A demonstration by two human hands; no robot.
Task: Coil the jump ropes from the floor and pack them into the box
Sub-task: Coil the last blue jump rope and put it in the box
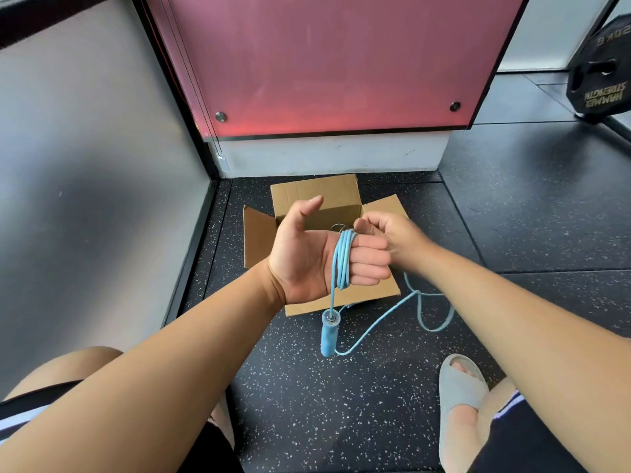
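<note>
**Listener:** While both bare arms reach forward, what lies beneath them?

**Describer:** Black rubber floor (341, 404), matte and flecked with white. On it sits a plain brown cardboard box (317, 196), rectangular, with its flaps folded outward and its top open. Behind the box rises a smooth pink panel (324, 63) with a black frame and two round metal bolts.

**Listener:** And the jump rope?

**Describer:** The jump rope (343, 259) is a thin, light-blue cord with a slight sheen. Several turns of it are looped into a narrow oval coil around the fingers of the left grip (307, 257). One strand drops straight down from the coil to a chunky blue handle (329, 332), a rounded cylinder with a metal collar at its top. The handle hangs just in front of the box's near flap. More cord trails in loose curves on the floor to the right.

**Listener:** How are the hands posed?

**Describer:** The left grip is turned palm up above the box, thumb raised and spread. Its four fingers are curled closed over the coil, grasping it. The right grip (392, 233) comes in from the right, slightly blurred, knuckles up. Its bunched fingertips pinch the cord at the top of the coil, touching the left fingers.

**Listener:** Anything nearby?

**Describer:** A soft grey slipper (457, 387) on a foot at lower right, and a black weight plate (601, 73) at the far upper right.
</note>
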